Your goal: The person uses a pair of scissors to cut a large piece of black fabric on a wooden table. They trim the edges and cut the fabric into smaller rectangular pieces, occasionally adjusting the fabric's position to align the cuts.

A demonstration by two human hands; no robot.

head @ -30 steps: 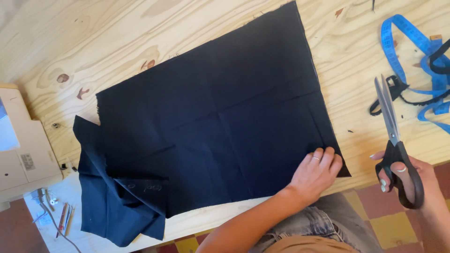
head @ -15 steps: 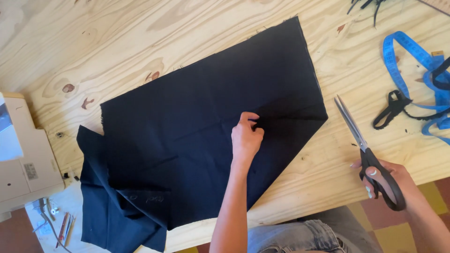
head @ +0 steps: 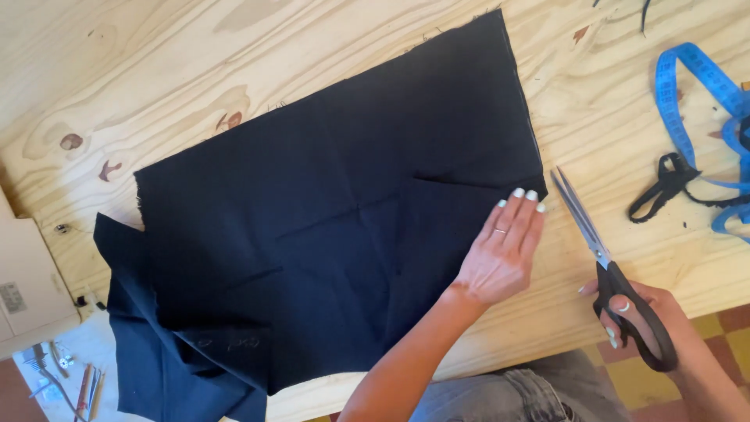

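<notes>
A large piece of dark navy fabric (head: 312, 211) lies spread on a pale wooden table (head: 156, 70), its near right corner folded over into a slanted edge. My left hand (head: 504, 254) lies flat, fingers together, on that folded edge at the fabric's right side. My right hand (head: 637, 312) grips the black handles of a pair of long scissors (head: 598, 250). The blades point up and left, their tips just right of my left fingertips and close to the fabric's edge. More of the fabric is bunched at the lower left and hangs over the table's front.
A blue measuring tape (head: 699, 86) and a black strap (head: 664, 184) lie at the right of the table. A cream sewing machine (head: 27, 273) stands at the left edge, with small tools (head: 82, 383) below it. A checkered floor shows at the lower right.
My left hand lifted the fabric's near right corner, folded it inward, and now presses flat on the fold. The scissors moved left, closer to the fabric's edge.
</notes>
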